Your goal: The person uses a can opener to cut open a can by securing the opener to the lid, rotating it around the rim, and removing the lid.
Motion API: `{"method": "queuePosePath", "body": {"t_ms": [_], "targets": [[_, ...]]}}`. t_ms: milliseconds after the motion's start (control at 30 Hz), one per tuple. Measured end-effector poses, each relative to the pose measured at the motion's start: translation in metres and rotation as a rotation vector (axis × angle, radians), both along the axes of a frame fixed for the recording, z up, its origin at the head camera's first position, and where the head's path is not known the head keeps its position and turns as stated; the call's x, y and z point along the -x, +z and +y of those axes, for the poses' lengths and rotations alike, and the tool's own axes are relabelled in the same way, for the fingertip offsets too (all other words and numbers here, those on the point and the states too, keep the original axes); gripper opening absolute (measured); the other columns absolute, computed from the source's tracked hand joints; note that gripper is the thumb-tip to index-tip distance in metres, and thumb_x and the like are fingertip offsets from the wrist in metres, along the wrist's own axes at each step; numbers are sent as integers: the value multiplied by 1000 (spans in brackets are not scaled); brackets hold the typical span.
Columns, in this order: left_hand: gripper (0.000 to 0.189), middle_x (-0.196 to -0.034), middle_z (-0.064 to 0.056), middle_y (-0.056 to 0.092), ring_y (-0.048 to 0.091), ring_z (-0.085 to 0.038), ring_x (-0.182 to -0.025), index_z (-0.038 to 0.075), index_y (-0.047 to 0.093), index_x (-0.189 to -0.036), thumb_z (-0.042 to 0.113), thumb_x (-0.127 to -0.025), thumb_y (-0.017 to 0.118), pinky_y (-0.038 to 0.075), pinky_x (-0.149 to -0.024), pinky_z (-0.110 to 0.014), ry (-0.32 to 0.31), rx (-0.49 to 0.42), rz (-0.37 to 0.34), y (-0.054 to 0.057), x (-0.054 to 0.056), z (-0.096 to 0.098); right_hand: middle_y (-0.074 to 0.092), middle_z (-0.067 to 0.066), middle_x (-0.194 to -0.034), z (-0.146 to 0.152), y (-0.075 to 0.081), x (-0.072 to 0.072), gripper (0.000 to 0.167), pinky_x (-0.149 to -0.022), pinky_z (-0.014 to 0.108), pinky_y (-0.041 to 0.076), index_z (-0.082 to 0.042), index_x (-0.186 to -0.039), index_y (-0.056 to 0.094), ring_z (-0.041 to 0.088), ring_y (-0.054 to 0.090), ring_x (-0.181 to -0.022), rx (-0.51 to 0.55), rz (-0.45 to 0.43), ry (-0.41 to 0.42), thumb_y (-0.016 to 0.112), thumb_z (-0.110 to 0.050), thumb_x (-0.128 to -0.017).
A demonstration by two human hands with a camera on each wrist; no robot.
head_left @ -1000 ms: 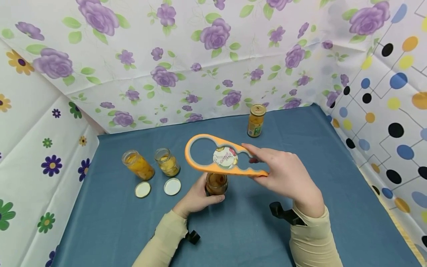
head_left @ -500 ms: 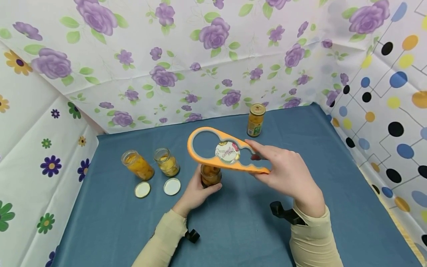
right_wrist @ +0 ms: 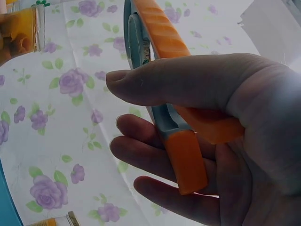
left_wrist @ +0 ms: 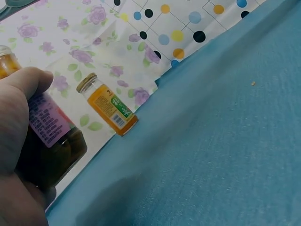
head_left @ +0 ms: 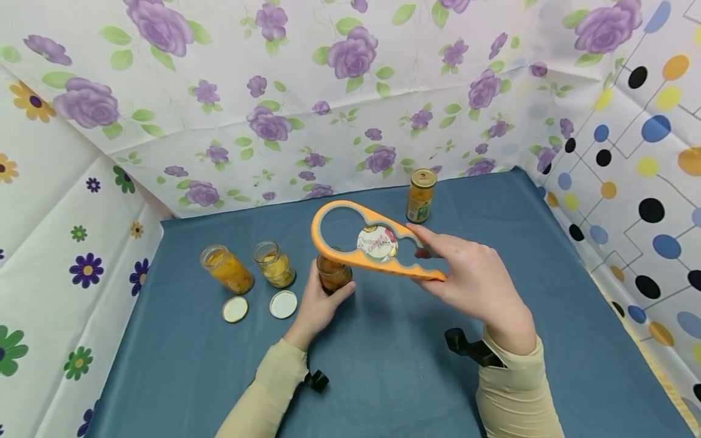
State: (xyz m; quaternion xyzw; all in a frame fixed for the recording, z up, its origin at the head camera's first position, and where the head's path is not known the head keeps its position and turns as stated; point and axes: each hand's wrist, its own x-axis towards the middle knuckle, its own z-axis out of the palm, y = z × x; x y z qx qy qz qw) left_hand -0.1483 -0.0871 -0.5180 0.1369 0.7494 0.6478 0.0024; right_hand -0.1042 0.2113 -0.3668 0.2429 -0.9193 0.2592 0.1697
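In the head view my left hand (head_left: 316,307) grips an open glass jar (head_left: 335,280) of dark brown contents. Its purple label (left_wrist: 49,120) shows in the left wrist view. My right hand (head_left: 475,280) holds an orange and grey jar opener (head_left: 383,266) by its handles, thumb on one side and fingers on the other. A round printed lid (head_left: 378,243) sits in the opener's middle gap. The opener's looped end overlaps the jar's rim in the head view; the right wrist view shows jar and opener apart.
Two open jars of yellow contents, one taller (head_left: 232,274) and one shorter (head_left: 277,271), stand at left. Before them lie two lids, one cream (head_left: 235,309) and one white (head_left: 283,304). A capped jar (head_left: 420,198) stands at the back by the flowered backdrop (head_left: 230,134).
My left hand has carried the brown jar up and to the left in the head view, toward the open jars. The opener, with the lid in it, has shifted slightly up and right.
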Motion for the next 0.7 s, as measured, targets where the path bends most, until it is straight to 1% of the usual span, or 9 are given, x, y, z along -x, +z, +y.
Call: {"method": "queuePosePath", "body": {"t_ms": [100,267,367,500,600,700], "targets": [[60,-132,-11,57,57,-28,-112,15,42,-147,16,-100,79,46,-99,-52,37,5,11,2,5,3,80,-3,-108,2,0,0,89,-64,39,58,-21,-158,56,18,76,-91,1,1,-6,96,-13,-79],[58,-124,-9,58,56,-27,-104,18,43,-145,25,-101,79,47,-90,-48,80,8,14,2,18,11,80,-4,-108,4,0,-1,89,-60,35,53,-21,-158,57,19,75,-89,21,22,-17,96,-11,-78],[57,-125,-8,58,56,-26,-104,19,43,-144,29,-101,79,47,-89,-46,104,1,2,-3,27,16,80,-5,-108,5,0,-1,89,-58,33,51,-21,-158,56,18,75,-86,42,43,-16,95,-10,-79],[58,-126,-10,57,56,-26,-103,16,43,-144,26,-100,81,47,-88,-44,145,-24,-4,-13,35,22,79,-6,-108,6,0,-1,89,-57,32,50,-23,-159,56,17,75,-88,65,63,-16,95,-12,-79],[59,-126,-12,56,56,-27,-103,15,43,-145,21,-99,81,46,-88,-43,175,-47,-16,-18,38,24,79,-6,-108,6,0,-1,89,-58,33,51,-23,-158,56,18,75,-91,74,68,-19,96,-12,-79],[59,-127,-13,55,55,-27,-104,15,43,-144,19,-99,81,45,-89,-44,193,-60,-33,-21,38,26,79,-5,-108,7,1,-1,89,-60,35,53,-22,-158,57,18,76,-93,74,69,-17,95,-11,-79]]}}
